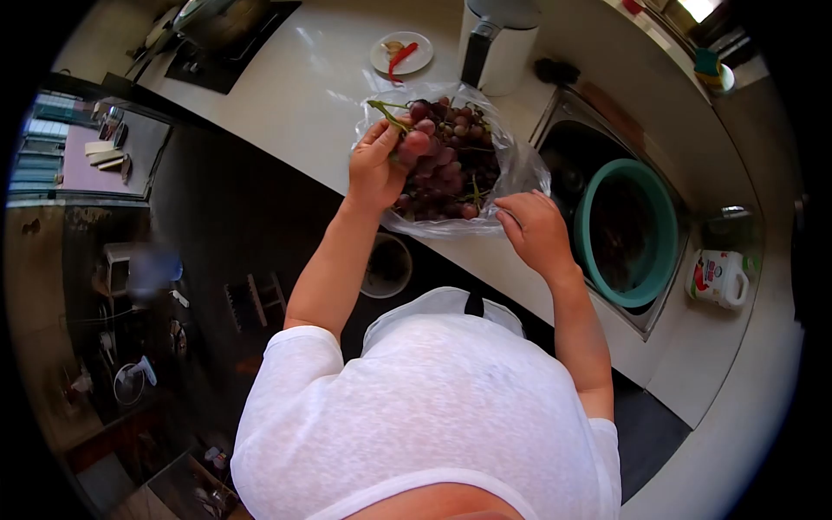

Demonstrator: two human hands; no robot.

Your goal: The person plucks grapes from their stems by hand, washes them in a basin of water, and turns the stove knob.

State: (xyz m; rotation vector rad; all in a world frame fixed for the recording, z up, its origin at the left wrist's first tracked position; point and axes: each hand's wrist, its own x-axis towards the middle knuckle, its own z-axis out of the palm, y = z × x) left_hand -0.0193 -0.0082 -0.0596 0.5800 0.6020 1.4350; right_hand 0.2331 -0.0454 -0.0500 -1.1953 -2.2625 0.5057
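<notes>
Red grapes [451, 165] fill a clear plastic bag [520, 165] that lies spread on the counter. My left hand [379, 165] is closed around the green stem [384, 111] of a bunch at the bag's left side, with pinkish grapes hanging beside the fingers. On the right, my right hand [535, 230] has its fingers bent together at the bag's edge, gripping the plastic. Part of the bunch is hidden behind the left fingers.
To the right, a teal basin [582, 227] with dark contents sits in the sink [555, 117]. Behind the bag are a white plate [379, 59] with a red chilli, and a white kettle [511, 56]. A white jug [718, 277] stands far right; a stove [195, 65], far left.
</notes>
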